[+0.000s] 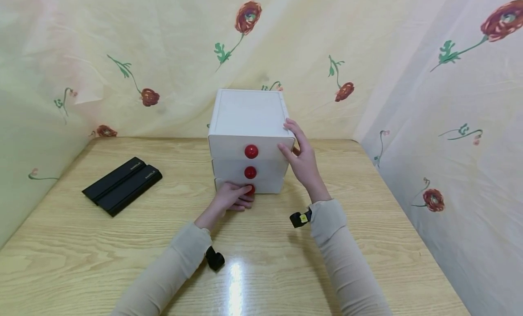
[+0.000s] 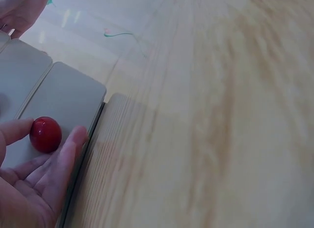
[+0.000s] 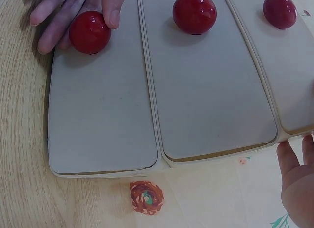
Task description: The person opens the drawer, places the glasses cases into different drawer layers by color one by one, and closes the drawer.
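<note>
The white box (image 1: 251, 114) stands near the back of the wooden table (image 1: 278, 261), about in the middle. A long stretch of wood lies between its front and the person. More wood runs from the box's right side to the flowery cloth (image 1: 184, 43), which goes up along the back and both sides. On the left, a strip of wood sits between the box and a flat black thing (image 1: 122, 186) with pale letters.

The box has three drawers, one on top of the other. Their fronts are flat and pale with round corners, and they look pushed in. Each has a round, shiny red knob: the top knob (image 1: 251, 151), the middle knob (image 1: 250, 172) and the bottom knob (image 3: 90, 32).

The left hand (image 1: 233, 197) pinches the bottom knob, thumb on one side and fingers on the other. The right hand (image 1: 303, 161) touches the box's top right corner, thumb on the front, fingers rather straight and spread.

From the head, the left hand hides much of the bottom knob. The right wrist view shows that knob's round face and thin gaps between the drawers. The left wrist view shows a dark line under the bottom drawer, next to the wood.
</note>
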### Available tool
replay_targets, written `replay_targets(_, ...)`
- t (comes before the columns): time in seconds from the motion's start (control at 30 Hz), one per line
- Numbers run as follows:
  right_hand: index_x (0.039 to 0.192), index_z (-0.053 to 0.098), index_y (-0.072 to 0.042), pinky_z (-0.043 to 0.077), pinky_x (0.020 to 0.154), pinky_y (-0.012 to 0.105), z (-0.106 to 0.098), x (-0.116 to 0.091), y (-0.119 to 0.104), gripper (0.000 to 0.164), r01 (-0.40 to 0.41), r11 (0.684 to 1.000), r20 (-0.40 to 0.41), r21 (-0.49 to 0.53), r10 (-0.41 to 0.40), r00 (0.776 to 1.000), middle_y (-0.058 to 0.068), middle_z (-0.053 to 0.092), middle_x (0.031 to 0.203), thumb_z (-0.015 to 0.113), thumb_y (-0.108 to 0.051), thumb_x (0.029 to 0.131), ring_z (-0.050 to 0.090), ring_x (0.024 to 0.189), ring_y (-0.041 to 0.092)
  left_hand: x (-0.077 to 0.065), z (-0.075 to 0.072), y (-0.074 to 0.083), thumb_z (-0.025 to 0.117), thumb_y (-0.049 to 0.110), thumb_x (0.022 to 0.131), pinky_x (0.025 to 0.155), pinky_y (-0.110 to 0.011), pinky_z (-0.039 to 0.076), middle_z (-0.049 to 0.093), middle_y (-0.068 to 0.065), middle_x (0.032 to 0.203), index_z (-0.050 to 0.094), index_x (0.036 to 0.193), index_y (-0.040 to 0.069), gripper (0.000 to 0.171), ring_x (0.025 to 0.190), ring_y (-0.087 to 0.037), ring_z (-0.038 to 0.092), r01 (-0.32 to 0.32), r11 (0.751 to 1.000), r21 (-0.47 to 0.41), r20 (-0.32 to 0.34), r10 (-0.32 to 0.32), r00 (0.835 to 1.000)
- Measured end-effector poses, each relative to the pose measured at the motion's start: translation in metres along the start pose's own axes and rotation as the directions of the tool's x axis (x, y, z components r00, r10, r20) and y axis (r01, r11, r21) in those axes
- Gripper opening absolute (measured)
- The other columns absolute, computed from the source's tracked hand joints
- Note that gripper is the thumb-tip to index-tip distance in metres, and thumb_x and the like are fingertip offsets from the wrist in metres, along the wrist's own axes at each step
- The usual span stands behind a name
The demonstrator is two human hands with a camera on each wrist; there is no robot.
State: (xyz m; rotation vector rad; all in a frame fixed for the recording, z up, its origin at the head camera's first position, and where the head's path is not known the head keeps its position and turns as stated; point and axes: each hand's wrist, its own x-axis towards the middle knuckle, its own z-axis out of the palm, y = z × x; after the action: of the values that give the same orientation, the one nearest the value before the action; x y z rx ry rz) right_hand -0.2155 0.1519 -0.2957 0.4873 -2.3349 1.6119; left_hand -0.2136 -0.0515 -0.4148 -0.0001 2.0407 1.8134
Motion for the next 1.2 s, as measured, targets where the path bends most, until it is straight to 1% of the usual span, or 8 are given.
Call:
replay_targets(0.33, 0.144, 0.04, -0.005, 0.035, 0.111, 0.06, 0.0, 0.0, 0.0, 0.05, 0.005, 1.0, -0.001, -0.001, -0.005, 1.0, 0.006, 0.03, 0.159, 0.058, -0.012, 0.097, 0.025, 0.148, 0.025, 0.001, 0.003, -0.005, 0.058, 0.022, 0.098, 0.062, -0.022, 0.059, 0.071, -0.025, 0.104, 0.063, 0.12, -0.008, 0.037, 0.072, -0.012, 0.073, -0.016, 0.997, -0.077, -0.032, 0.014, 0.999)
replay_targets(0.6, 0.144, 0.041, -0.006, 0.035, 0.111, 0.06, 0.0, 0.0, 0.0, 0.05, -0.004, 1.0, -0.001, -0.001, 0.004, 1.0, 0.005, 0.03, 0.159, 0.058, -0.013, 0.097, 0.025, 0.148, 0.025, 0.003, 0.004, -0.011, 0.059, 0.022, 0.097, 0.066, -0.02, 0.058, 0.071, -0.025, 0.105, 0.063, 0.121, -0.006, 0.037, 0.081, -0.014, 0.073, -0.028, 0.994, -0.102, -0.052, 0.022, 0.998)
replay_targets(0.8, 0.144, 0.04, -0.006, 0.034, 0.111, 0.06, 0.0, -0.001, 0.0, 0.051, -0.009, 1.0, -0.002, 0.0, 0.009, 1.0, 0.005, 0.029, 0.159, 0.058, -0.013, 0.097, 0.024, 0.148, 0.024, 0.002, 0.005, -0.01, 0.06, 0.022, 0.097, 0.066, -0.02, 0.058, 0.071, -0.024, 0.105, 0.063, 0.119, -0.007, 0.037, 0.078, -0.012, 0.073, -0.016, 0.994, -0.11, -0.06, 0.009, 0.998)
replay_targets(1.03, 0.145, 0.04, -0.008, 0.035, 0.111, 0.06, 0.0, -0.001, 0.001, 0.051, -0.013, 1.0, -0.004, -0.012, 0.013, 1.0, 0.003, 0.029, 0.159, 0.058, -0.014, 0.097, 0.024, 0.148, 0.025, 0.0, 0.006, -0.009, 0.059, 0.02, 0.097, 0.067, -0.021, 0.059, 0.072, -0.024, 0.104, 0.062, 0.119, -0.007, 0.035, 0.078, -0.011, 0.072, -0.018, 0.993, -0.119, -0.059, 0.011, 0.998)
replay_targets(1.2, 0.145, 0.039, -0.007, 0.034, 0.111, 0.06, 0.0, -0.001, 0.0, 0.051, -0.016, 1.0, -0.001, -0.013, 0.016, 1.0, 0.004, 0.029, 0.159, 0.058, -0.014, 0.098, 0.024, 0.149, 0.025, -0.001, 0.006, -0.008, 0.059, 0.019, 0.097, 0.066, -0.02, 0.059, 0.072, -0.024, 0.102, 0.063, 0.119, -0.008, 0.035, 0.074, -0.01, 0.072, 0.0, 0.99, -0.139, -0.053, -0.008, 0.999)
